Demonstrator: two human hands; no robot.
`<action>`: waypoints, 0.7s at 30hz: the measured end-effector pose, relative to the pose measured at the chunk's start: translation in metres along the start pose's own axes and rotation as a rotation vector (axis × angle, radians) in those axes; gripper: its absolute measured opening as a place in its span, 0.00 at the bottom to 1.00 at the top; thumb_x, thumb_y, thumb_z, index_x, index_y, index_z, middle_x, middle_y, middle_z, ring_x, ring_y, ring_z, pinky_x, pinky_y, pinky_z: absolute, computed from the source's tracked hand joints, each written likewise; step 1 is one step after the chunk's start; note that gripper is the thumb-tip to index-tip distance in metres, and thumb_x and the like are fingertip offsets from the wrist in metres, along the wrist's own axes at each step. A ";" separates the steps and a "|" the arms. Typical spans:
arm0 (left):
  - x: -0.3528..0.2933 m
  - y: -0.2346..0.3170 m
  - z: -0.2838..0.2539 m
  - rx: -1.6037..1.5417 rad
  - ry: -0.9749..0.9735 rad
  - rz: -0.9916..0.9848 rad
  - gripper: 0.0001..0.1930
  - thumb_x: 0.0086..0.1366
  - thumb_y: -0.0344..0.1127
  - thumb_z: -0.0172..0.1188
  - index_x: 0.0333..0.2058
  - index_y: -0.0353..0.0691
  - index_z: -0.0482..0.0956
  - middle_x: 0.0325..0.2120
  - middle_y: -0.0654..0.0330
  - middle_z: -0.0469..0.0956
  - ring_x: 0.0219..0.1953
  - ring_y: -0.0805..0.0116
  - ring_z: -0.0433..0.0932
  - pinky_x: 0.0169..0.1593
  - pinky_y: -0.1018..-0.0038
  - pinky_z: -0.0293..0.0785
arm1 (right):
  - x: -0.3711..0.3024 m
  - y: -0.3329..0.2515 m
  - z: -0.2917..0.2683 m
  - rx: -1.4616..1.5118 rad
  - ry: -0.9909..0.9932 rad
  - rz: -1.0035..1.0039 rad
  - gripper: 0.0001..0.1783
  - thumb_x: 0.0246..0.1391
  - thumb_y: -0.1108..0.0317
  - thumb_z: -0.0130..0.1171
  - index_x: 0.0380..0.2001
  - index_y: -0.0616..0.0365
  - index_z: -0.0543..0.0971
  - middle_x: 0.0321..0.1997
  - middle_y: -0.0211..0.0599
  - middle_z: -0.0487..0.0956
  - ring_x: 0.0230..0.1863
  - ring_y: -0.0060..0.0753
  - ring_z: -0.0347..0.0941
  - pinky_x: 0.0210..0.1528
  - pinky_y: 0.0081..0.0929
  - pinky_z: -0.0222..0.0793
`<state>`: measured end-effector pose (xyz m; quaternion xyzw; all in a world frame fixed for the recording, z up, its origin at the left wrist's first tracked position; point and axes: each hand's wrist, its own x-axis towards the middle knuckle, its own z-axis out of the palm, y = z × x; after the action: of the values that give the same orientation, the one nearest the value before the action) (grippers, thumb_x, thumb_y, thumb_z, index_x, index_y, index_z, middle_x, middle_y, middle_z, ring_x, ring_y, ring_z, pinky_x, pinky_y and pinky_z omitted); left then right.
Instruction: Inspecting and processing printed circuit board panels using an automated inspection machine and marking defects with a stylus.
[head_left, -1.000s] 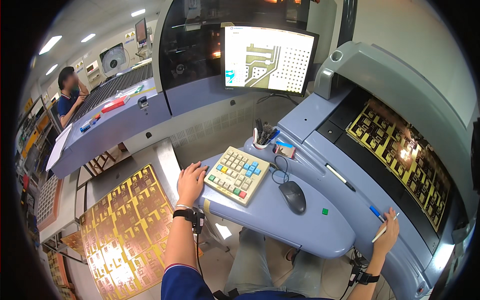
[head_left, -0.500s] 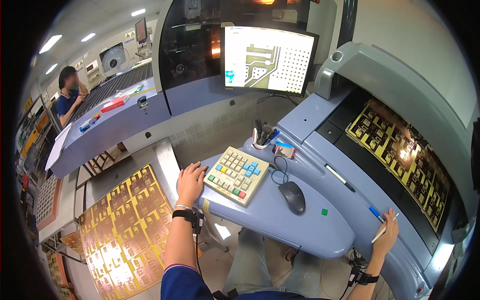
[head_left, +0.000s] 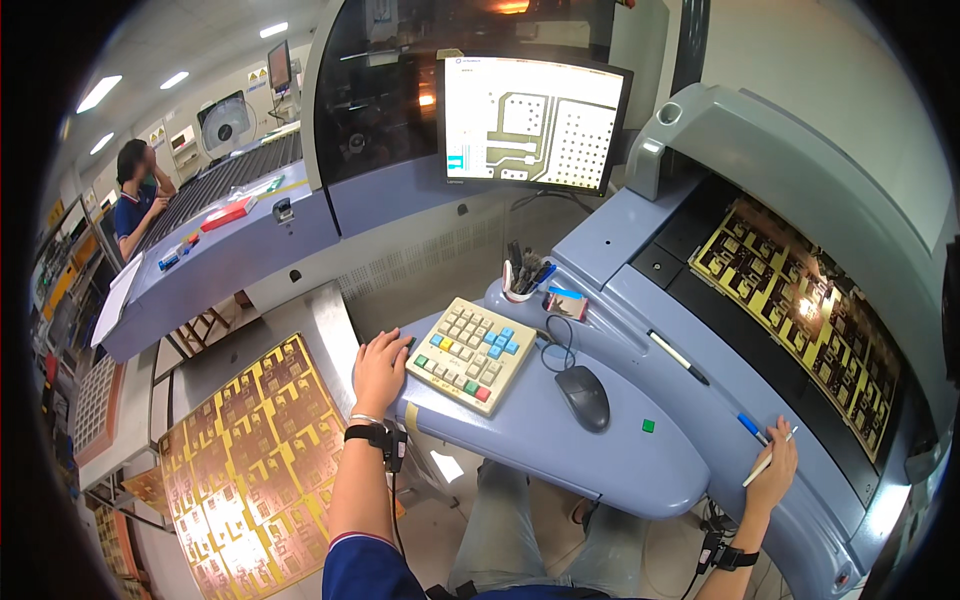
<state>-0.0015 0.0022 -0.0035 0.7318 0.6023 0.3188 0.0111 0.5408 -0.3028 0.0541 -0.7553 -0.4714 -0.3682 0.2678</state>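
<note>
My left hand (head_left: 379, 372) lies with its fingers stretched out at the left edge of the blue console desk (head_left: 520, 435), just beside a beige keypad (head_left: 470, 355) with coloured keys. A small dark bit shows at its fingertips; I cannot make out what it is. At the right, my right hand (head_left: 773, 468) rests on the machine's sloping front with a slim white pen (head_left: 758, 472) between its fingers. A blue-capped pen (head_left: 752, 427) lies close to those fingers. Beyond it, a copper-and-yellow circuit panel (head_left: 790, 320) sits under the machine's grey hood.
A monitor (head_left: 535, 125) shows an enlarged circuit pattern. A black mouse (head_left: 583, 397), a green key cap (head_left: 648, 426), a pen cup (head_left: 518, 278) and a white marker (head_left: 678, 357) sit around the console. Another large circuit panel (head_left: 255, 470) lies at lower left. A co-worker (head_left: 140, 200) sits far left.
The circuit pattern on the monitor has shifted to a different section. Both hands stay in nearly the same places, and the whole view has tilted very slightly.
</note>
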 end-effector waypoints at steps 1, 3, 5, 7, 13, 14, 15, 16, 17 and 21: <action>0.000 0.001 0.000 0.000 0.000 0.001 0.14 0.68 0.42 0.52 0.50 0.55 0.81 0.57 0.65 0.74 0.64 0.62 0.66 0.67 0.55 0.56 | 0.000 -0.001 0.000 -0.003 0.001 -0.001 0.10 0.52 0.81 0.51 0.37 0.61 0.77 0.55 0.42 0.79 0.59 0.48 0.72 0.62 0.41 0.65; 0.001 0.003 0.000 0.033 -0.017 -0.006 0.14 0.68 0.43 0.52 0.49 0.55 0.82 0.57 0.65 0.74 0.63 0.62 0.66 0.67 0.55 0.56 | 0.000 -0.002 -0.001 -0.004 0.001 0.003 0.10 0.52 0.81 0.51 0.37 0.61 0.77 0.55 0.42 0.79 0.59 0.48 0.72 0.62 0.41 0.65; 0.001 0.004 -0.002 0.031 -0.017 -0.008 0.14 0.68 0.43 0.52 0.48 0.55 0.82 0.57 0.65 0.74 0.63 0.62 0.66 0.67 0.55 0.56 | 0.000 -0.002 -0.002 -0.003 0.001 0.005 0.10 0.52 0.81 0.52 0.38 0.61 0.77 0.55 0.42 0.79 0.59 0.48 0.72 0.62 0.41 0.65; 0.001 0.005 -0.003 0.028 -0.018 -0.010 0.14 0.68 0.43 0.53 0.48 0.55 0.83 0.57 0.65 0.74 0.63 0.62 0.66 0.67 0.55 0.56 | 0.000 -0.001 -0.002 -0.001 0.001 0.003 0.10 0.52 0.81 0.52 0.37 0.61 0.77 0.55 0.42 0.79 0.60 0.48 0.72 0.62 0.41 0.65; -0.001 0.002 -0.002 0.002 -0.006 0.000 0.14 0.68 0.43 0.53 0.49 0.55 0.82 0.57 0.65 0.74 0.63 0.61 0.66 0.67 0.55 0.56 | 0.000 -0.002 -0.002 0.003 0.000 0.000 0.10 0.52 0.81 0.52 0.37 0.61 0.78 0.55 0.42 0.79 0.59 0.48 0.72 0.61 0.41 0.65; -0.001 0.001 -0.001 0.002 -0.007 -0.001 0.14 0.68 0.43 0.52 0.49 0.55 0.82 0.57 0.65 0.74 0.63 0.61 0.66 0.67 0.56 0.56 | 0.000 -0.002 -0.001 0.003 -0.002 0.000 0.10 0.52 0.81 0.52 0.37 0.61 0.78 0.55 0.42 0.79 0.59 0.48 0.72 0.61 0.41 0.65; -0.001 0.000 0.001 0.003 -0.009 -0.003 0.14 0.68 0.43 0.52 0.49 0.55 0.81 0.57 0.64 0.74 0.64 0.61 0.66 0.67 0.56 0.55 | -0.001 -0.003 0.000 0.003 -0.003 0.000 0.10 0.52 0.81 0.52 0.38 0.61 0.78 0.54 0.42 0.79 0.59 0.48 0.72 0.61 0.41 0.65; -0.001 0.001 -0.001 0.001 -0.006 0.000 0.14 0.68 0.43 0.52 0.49 0.55 0.81 0.57 0.64 0.74 0.64 0.61 0.66 0.67 0.56 0.55 | 0.000 -0.002 -0.001 0.002 0.002 0.002 0.10 0.52 0.81 0.52 0.38 0.61 0.78 0.54 0.42 0.79 0.59 0.48 0.72 0.61 0.41 0.65; 0.000 0.003 -0.003 -0.002 -0.001 0.000 0.14 0.68 0.43 0.53 0.49 0.55 0.81 0.57 0.64 0.74 0.63 0.61 0.66 0.67 0.56 0.56 | 0.000 -0.002 -0.002 0.002 0.006 0.004 0.10 0.52 0.81 0.52 0.38 0.61 0.78 0.54 0.42 0.79 0.59 0.48 0.72 0.61 0.41 0.65; 0.001 0.002 -0.002 0.001 0.003 -0.002 0.14 0.68 0.42 0.53 0.49 0.55 0.81 0.57 0.64 0.74 0.63 0.61 0.66 0.67 0.57 0.55 | 0.001 -0.002 -0.002 0.000 0.002 0.004 0.10 0.52 0.81 0.52 0.38 0.61 0.78 0.55 0.41 0.79 0.59 0.47 0.72 0.62 0.41 0.65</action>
<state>-0.0004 0.0018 -0.0007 0.7308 0.6031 0.3195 0.0103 0.5387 -0.3026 0.0562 -0.7559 -0.4698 -0.3684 0.2687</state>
